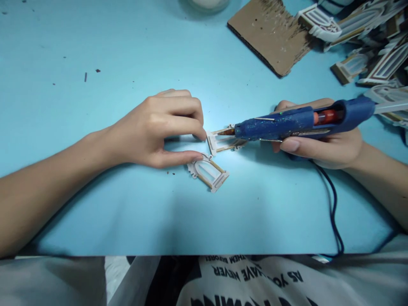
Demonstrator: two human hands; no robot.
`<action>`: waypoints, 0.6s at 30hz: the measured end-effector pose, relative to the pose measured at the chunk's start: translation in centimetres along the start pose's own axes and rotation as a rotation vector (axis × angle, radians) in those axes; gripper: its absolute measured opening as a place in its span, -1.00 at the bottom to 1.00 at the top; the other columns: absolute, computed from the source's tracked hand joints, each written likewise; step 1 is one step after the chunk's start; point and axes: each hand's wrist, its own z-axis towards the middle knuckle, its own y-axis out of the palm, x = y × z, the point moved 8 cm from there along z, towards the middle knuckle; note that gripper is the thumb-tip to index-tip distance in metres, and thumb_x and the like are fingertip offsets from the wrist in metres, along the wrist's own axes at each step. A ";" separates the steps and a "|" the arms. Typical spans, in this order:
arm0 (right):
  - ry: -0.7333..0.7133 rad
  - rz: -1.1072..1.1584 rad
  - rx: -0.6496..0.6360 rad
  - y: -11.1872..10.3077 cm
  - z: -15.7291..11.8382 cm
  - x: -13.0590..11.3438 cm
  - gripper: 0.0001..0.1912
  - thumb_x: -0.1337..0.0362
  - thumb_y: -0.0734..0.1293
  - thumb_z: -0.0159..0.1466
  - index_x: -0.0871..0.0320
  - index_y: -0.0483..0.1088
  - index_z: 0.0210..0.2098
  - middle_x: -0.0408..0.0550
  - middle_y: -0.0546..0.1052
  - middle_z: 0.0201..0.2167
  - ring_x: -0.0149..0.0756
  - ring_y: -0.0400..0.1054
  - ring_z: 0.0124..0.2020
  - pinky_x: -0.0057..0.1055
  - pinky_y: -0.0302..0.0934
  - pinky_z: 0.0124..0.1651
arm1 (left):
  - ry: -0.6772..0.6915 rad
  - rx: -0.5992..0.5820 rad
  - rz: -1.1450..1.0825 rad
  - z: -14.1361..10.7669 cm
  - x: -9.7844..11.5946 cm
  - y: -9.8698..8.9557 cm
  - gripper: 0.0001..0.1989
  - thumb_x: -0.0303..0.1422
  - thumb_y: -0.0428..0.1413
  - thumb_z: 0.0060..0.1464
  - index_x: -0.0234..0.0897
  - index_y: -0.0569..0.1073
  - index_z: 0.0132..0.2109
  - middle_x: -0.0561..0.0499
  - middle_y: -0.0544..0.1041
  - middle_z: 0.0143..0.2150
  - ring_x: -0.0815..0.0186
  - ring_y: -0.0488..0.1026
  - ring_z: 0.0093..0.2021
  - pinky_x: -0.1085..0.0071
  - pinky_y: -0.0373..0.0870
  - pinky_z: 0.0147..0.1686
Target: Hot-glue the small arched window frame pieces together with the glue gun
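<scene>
My right hand (338, 146) is wrapped around a blue hot glue gun (277, 123), its nozzle pointing left. The nozzle tip is over a small white-and-gold arched window frame (219, 146), partly hidden beneath the gun. A clear glue stick (392, 106) sticks out of the gun's rear. On the left, my left hand (172, 127) rests with thumb and index finger apart. Its index fingertip touches the end of the frame under the nozzle. The thumb tip lies on the top of a second arched window frame (208, 172), flat on the table nearer to me.
A torn piece of brown cardboard (267, 38) lies at the back. Several similar arched frames (382, 55) are piled at the far right. The gun's black cord (333, 212) runs towards the front edge of the blue table (95, 204). A round container (208, 3) is cut off at the top.
</scene>
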 end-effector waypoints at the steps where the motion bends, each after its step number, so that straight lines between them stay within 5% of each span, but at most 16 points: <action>1: 0.000 -0.001 0.000 0.0 0.0 0.0 -0.47 -0.18 0.47 0.53 0.09 0.47 -0.37 -0.10 0.43 -0.47 -0.37 0.30 -0.49 -0.26 0.05 -0.48 | -0.003 -0.006 -0.007 0.0 0.0 0.0 -0.44 0.18 -0.02 0.50 -0.08 0.69 0.05 -0.09 0.64 -0.04 0.17 0.63 0.02 0.08 0.64 0.19; 18: -0.025 -0.019 0.021 -0.1 0.0 0.1 -0.46 -0.18 0.48 0.52 0.09 0.46 -0.38 -0.10 0.42 -0.47 -0.38 0.30 -0.49 -0.26 0.05 -0.47 | 0.004 0.007 0.010 0.3 0.2 -0.1 -0.43 0.19 -0.04 0.51 -0.08 0.69 0.04 -0.09 0.65 -0.07 0.19 0.62 -0.05 0.11 0.64 0.11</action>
